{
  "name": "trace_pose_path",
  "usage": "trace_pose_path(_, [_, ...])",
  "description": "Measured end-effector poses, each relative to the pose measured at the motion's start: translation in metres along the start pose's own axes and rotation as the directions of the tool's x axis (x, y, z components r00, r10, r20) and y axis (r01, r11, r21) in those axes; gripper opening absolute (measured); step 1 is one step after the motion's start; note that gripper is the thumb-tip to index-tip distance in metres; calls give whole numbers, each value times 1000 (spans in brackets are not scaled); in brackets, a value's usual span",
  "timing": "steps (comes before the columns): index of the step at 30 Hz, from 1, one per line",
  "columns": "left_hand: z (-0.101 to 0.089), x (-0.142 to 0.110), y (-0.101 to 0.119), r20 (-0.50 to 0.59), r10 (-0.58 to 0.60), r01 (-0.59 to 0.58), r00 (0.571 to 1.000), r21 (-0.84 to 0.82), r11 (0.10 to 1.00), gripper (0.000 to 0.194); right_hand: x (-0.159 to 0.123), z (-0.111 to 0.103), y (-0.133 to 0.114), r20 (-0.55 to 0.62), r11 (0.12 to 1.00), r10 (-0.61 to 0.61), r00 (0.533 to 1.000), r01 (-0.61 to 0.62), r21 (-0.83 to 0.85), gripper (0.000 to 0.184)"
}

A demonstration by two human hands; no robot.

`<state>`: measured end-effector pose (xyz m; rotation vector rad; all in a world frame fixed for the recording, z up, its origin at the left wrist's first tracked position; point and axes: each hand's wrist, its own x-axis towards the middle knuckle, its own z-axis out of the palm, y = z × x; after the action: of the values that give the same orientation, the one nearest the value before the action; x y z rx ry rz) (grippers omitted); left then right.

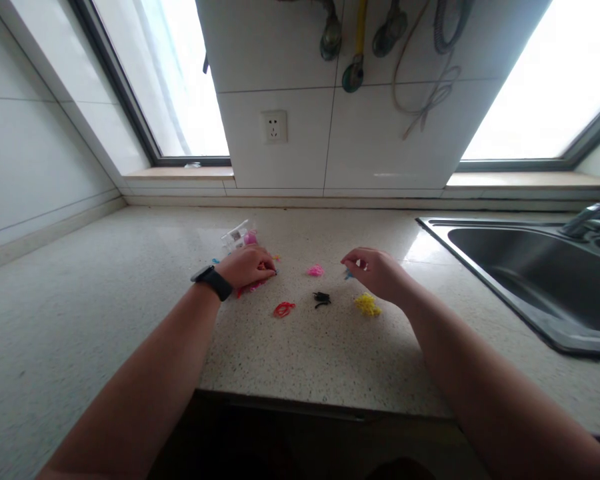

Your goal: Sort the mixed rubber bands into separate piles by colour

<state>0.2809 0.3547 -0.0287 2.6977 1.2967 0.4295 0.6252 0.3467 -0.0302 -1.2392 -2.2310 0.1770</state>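
My left hand [250, 264], with a dark watch at the wrist, is closed in a pinch over a mixed heap of small coloured bands [254, 287]. A tiny dark bit shows at its fingertips, too small to name. On the right, my right hand [373, 269] pinches thumb and forefinger just above a few blue bands [349, 274]; what it grips, if anything, is hidden. Between the hands lie a pink pile [315, 270] and a black pile [322, 299]. Nearer me are a red pile [283, 309] and a yellow pile [367, 305].
A clear plastic bag [236, 235] with something pink lies behind my left hand. The speckled countertop [290, 360] ends at a front edge near me. To the right is a steel sink [510, 267] with a faucet [593, 217]. A wall socket [274, 127] is at the back.
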Motion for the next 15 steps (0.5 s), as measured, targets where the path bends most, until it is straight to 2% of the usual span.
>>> trace_pose_path(11, [2,-2,0,-52,-72,70,996,-32,997,22,-1,-1,-1,3,1000,-25,1000,25,-7,18])
trace_pose_path(15, [3,0,0,-43,-57,55,997,-39,998,24,-1,-2,-2,9,999,-28,1000,28,-20,18])
